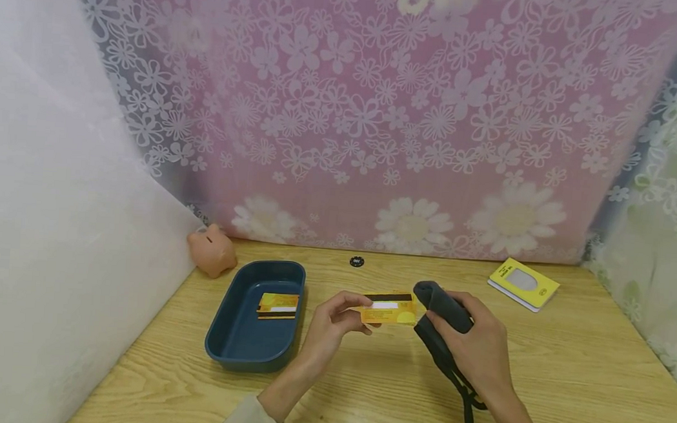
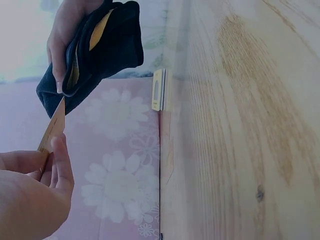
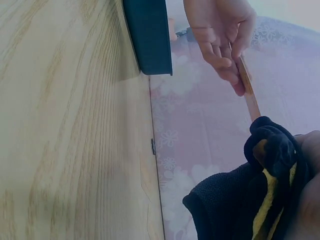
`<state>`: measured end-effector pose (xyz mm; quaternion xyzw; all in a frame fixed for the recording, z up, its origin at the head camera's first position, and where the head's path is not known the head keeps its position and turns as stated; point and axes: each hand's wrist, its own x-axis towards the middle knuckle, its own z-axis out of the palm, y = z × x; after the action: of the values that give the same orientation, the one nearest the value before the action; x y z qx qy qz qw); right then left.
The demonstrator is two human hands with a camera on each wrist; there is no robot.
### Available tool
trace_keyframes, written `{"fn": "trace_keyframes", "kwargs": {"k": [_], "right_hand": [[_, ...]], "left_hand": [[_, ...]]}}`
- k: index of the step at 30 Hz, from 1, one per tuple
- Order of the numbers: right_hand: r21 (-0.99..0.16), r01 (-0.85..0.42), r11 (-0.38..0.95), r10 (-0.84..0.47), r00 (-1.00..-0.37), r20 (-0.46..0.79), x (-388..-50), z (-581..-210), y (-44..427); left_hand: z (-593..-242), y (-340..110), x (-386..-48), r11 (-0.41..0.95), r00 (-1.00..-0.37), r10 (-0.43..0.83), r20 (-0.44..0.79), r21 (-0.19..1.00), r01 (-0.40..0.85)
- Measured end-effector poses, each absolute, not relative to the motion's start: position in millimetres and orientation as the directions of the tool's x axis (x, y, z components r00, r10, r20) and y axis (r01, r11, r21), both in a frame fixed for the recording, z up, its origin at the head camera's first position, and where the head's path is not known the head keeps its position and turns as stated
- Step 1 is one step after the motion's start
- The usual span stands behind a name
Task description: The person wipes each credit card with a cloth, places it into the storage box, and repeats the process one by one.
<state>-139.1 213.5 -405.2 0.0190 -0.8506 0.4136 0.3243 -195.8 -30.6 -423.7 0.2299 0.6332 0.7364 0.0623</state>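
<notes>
Between thumb and fingers, my left hand pinches a yellow card with a black stripe and a white strip. A dark cloth pouch with hanging cords is gripped by my right hand. The card's far end meets the pouch; whether its tip is inside I cannot tell. Yellowish material shows among the pouch's dark folds in the left wrist view. Left of my left hand, another yellow striped card lies in a blue tray.
An orange piggy bank stands at the table's back left. Near the back edge lies a black chip. A yellow booklet-like item with a grey oval lies at the back right. Flowered curtains hang behind the wooden table.
</notes>
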Motion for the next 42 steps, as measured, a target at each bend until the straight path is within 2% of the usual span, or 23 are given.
{"fn": "trace_keyframes", "kwargs": {"k": [6,14,29,42], "right_hand": [[-0.69,-0.31,0.654,0.231,-0.787,0.572,-139.2,-404.7,213.5],[-0.687,-0.316,0.654,0.231,-0.782,0.579,-138.9,-404.4,213.8],[-0.676,-0.317,0.665,0.236,-0.77,0.593,-136.2,-396.8,215.2],[-0.683,-0.372,0.628,0.121,-0.821,0.558,-131.1,-404.9,184.2]], "left_hand": [[-424.0,-32.0,-194.8,-0.226,-0.853,0.446,0.271,0.956,0.186],[-421.6,-29.9,-193.2,-0.214,-0.871,0.428,0.243,0.963,0.164],[-420.3,-27.0,-193.9,-0.285,-0.885,0.408,0.224,0.952,0.109],[-422.9,-23.5,-194.0,-0.144,-0.876,0.42,0.237,0.97,0.194]]}}
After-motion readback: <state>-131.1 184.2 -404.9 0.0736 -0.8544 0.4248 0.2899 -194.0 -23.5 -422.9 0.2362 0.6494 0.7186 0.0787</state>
